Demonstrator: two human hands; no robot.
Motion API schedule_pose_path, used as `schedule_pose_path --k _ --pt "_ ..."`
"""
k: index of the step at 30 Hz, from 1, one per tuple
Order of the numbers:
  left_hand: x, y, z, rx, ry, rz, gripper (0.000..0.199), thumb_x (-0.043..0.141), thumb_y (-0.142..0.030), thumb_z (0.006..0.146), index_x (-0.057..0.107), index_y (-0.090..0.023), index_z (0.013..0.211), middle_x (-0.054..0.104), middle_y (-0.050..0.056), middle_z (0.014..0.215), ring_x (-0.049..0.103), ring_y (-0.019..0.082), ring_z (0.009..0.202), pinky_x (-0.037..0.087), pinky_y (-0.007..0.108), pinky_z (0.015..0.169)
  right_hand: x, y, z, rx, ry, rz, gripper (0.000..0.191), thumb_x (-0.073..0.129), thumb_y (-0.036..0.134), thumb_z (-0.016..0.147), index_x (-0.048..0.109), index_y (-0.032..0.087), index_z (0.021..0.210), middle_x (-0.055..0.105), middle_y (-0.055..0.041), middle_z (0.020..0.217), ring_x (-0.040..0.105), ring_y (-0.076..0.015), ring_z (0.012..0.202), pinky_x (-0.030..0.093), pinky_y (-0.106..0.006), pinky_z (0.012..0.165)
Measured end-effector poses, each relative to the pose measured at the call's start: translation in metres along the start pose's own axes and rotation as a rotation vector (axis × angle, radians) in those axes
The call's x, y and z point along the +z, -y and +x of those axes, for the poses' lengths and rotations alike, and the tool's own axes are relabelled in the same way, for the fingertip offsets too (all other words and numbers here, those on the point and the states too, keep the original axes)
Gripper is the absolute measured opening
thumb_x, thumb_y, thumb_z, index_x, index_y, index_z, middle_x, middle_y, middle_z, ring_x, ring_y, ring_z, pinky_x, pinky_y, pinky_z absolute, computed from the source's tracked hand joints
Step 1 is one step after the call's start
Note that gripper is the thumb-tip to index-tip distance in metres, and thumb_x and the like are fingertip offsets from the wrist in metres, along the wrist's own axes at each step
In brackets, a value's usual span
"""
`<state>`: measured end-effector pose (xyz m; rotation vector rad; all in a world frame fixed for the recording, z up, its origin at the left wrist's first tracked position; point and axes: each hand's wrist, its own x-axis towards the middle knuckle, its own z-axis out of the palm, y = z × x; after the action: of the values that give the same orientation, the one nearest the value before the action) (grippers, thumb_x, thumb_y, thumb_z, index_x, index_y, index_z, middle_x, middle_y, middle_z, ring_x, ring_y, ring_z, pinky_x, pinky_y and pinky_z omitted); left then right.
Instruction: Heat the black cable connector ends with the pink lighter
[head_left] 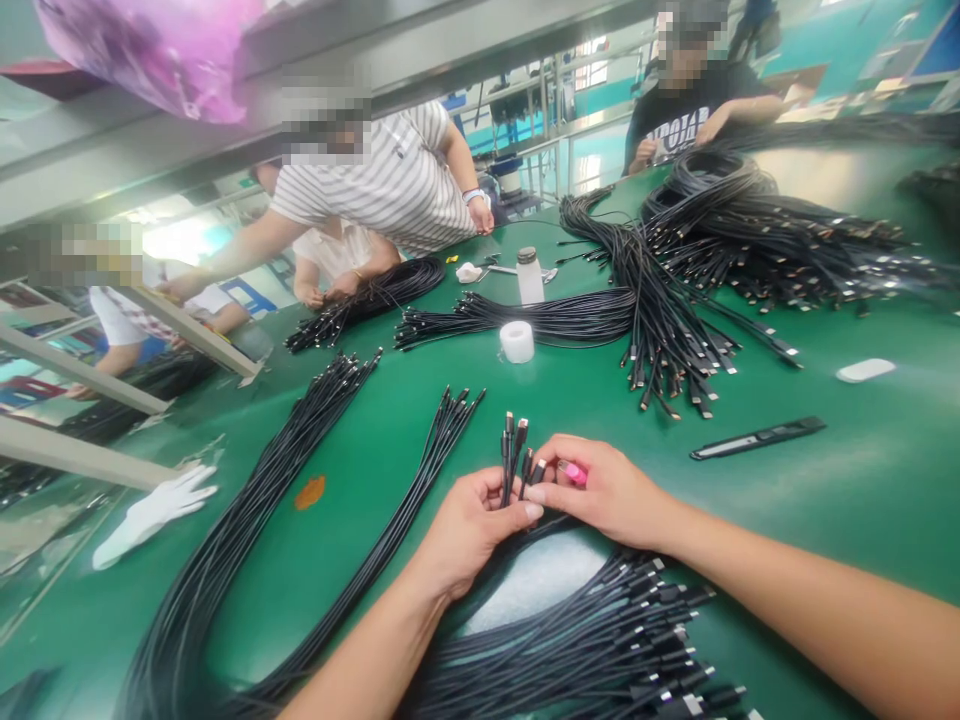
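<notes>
Head camera, looking down over my forearms: my left hand [469, 535] pinches a small sheaf of black cable ends [514, 460], their slim connectors standing upright above my fingers. My right hand [607, 490] sits just beside it, its fingers curled around a small pink object [571, 473]. The hands are almost together, though I cannot tell whether the right one touches the cables. The sheaf appears to rise from a thick bundle of black cables [592, 640] lying under my wrists on the green worktop [787, 540].

Each cable looks light, thin and limp, and loose lengths seem likely to slide apart. The firmest hold looks to be on the stiff connector housing or just below it. The jackets are smooth and black, and the connector tips catch the light.

Long hanks of matching cable [247, 520] lie to my left, and larger heaps [660, 320] spread across the worktop ahead. Nearby are a white tape roll [517, 342], a plastic bottle with a dark cap [529, 275], a white glove [154, 515] and a slim black tool [757, 438]. Across the worktop, a co-worker in a striped shirt [382, 185] leans over the cables, and another in a black T-shirt [694, 115] sits beyond the heaps.
</notes>
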<state>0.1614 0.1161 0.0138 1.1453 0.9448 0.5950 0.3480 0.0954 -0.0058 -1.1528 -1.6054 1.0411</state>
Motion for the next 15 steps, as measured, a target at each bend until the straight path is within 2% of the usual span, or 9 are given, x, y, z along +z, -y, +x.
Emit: schedule_pose_path --k 3,7,15 --pt "-0.0005 -0.0003 -0.0004 0.017 -0.016 0.036 0.029 0.084 -0.026 0.065 0.067 -0.012 0.083 0.068 0.004 0.084 0.06 0.014 0.079 0.045 0.026 0.078 -0.0009 0.0017 -0.0009 0.018 0.037 0.033 0.015 0.069 0.033 0.082 0.066 0.019 0.085 0.059 0.0014 0.076 0.047 -0.0115 0.064 0.039 -0.023 0.06" --pt "0.0002 -0.0018 -0.002 0.039 -0.054 0.092 0.028 0.086 -0.025 0.062 0.065 -0.013 0.076 0.065 0.001 0.077 0.057 0.012 0.072 0.044 0.024 0.072 -0.0014 0.0033 -0.0008 0.037 0.072 0.075 0.014 0.068 0.031 0.082 0.066 0.019 0.088 0.057 0.0023 0.072 0.045 -0.0108 0.061 0.037 -0.023 0.058" --pt "0.0023 -0.0016 -0.0022 0.063 -0.026 0.113 0.029 0.085 -0.026 0.062 0.066 -0.013 0.081 0.066 0.003 0.081 0.058 0.015 0.077 0.045 0.025 0.075 -0.0002 0.004 -0.0011 0.062 0.063 0.102 0.018 0.07 0.035 0.081 0.067 0.018 0.085 0.057 0.0024 0.071 0.047 -0.0113 0.062 0.038 -0.023 0.059"
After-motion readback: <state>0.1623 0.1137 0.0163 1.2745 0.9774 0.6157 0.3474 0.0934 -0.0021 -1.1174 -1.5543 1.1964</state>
